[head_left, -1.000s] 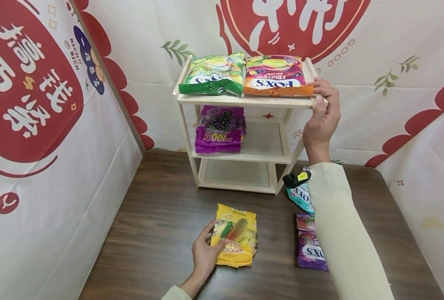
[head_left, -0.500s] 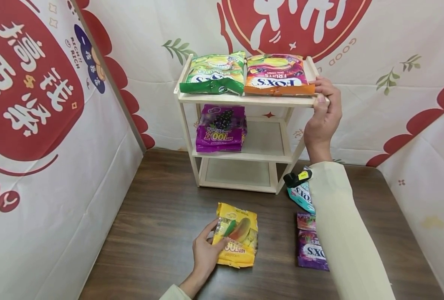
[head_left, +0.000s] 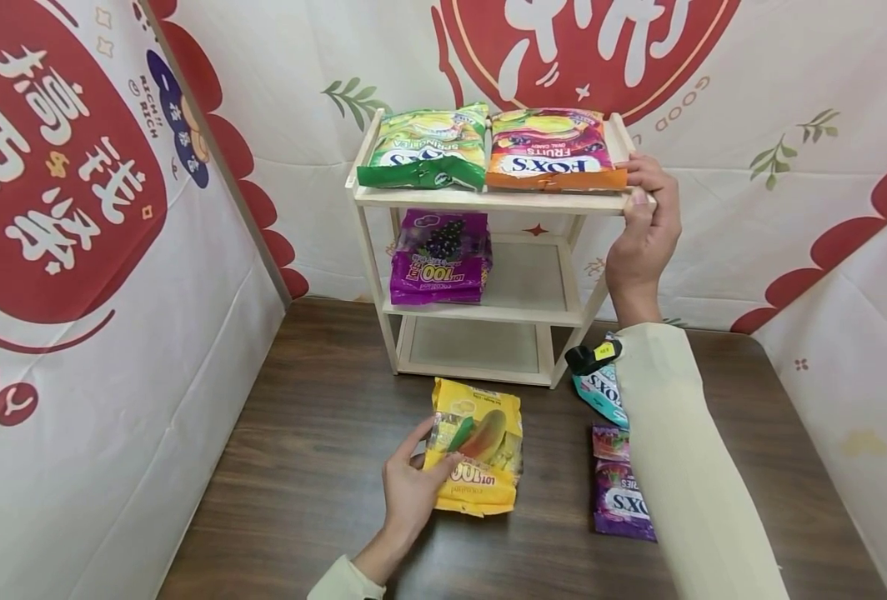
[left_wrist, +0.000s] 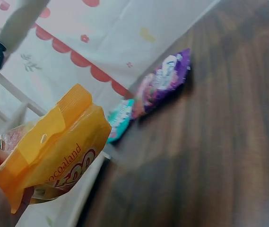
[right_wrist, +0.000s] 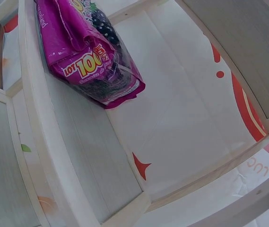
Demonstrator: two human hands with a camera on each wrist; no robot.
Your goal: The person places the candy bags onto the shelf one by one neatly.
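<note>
My left hand [head_left: 411,492] holds a yellow Lot 100 candy bag [head_left: 477,437] by its left side, thumb across its mango-printed front. In the left wrist view the same yellow bag [left_wrist: 73,146] appears raised off the table. My right hand [head_left: 644,237] grips the right front corner of a pale wooden three-tier rack [head_left: 413,198], with the thumb on its front edge. On the top tier lie a green Fox's bag [head_left: 428,154] and an orange Fox's bag [head_left: 556,154]. A purple Lot 100 bag [head_left: 441,262] with dark grapes sits at the left of the middle tier.
Right of the rack, a teal Fox's bag [head_left: 601,392] and a purple Fox's bag [head_left: 622,496] lie on the dark wooden table [head_left: 301,467], partly behind my right sleeve [head_left: 699,467]. Printed cloth walls [head_left: 211,250] enclose the table at the back and sides.
My left hand has moved the yellow bag a little forward, nearer the rack, with a slight shift to the right. The right hand stays on the rack's corner.
</note>
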